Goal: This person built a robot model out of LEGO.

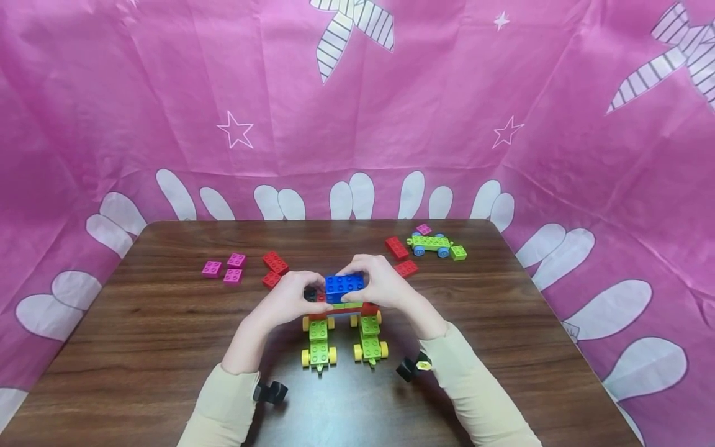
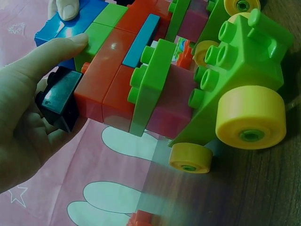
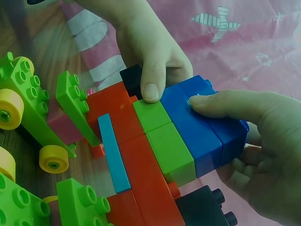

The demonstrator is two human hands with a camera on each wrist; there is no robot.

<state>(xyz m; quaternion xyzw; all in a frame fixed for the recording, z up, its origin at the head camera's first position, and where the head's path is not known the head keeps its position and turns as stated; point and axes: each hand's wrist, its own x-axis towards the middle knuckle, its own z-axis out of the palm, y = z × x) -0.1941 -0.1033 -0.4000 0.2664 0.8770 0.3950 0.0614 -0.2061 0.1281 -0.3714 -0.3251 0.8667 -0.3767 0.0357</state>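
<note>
A structure of building bricks stands on two green wheeled bases (image 1: pixel 319 352) with yellow wheels, in the middle of the table. Its upper part has red bricks (image 3: pixel 115 106), a light-blue flat piece (image 3: pixel 113 153), two small green bricks (image 3: pixel 171 150) and black bricks (image 3: pixel 202 207) at the sides. Blue bricks (image 1: pixel 344 284) sit on top. My right hand (image 1: pixel 382 282) grips them, thumb on the near face and fingers behind. My left hand (image 1: pixel 293 295) holds the structure's left side, its thumb on a small green brick and its other fingers partly hidden behind the black brick.
Small pink bricks (image 1: pixel 233 276) and red bricks (image 1: pixel 275 262) lie at the back left. More red bricks (image 1: pixel 397 248), a green wheeled base (image 1: pixel 430 243) with blue wheels and a small green brick (image 1: pixel 458 252) are at the back right. A pink curtain (image 1: pixel 357 124) hangs behind the table.
</note>
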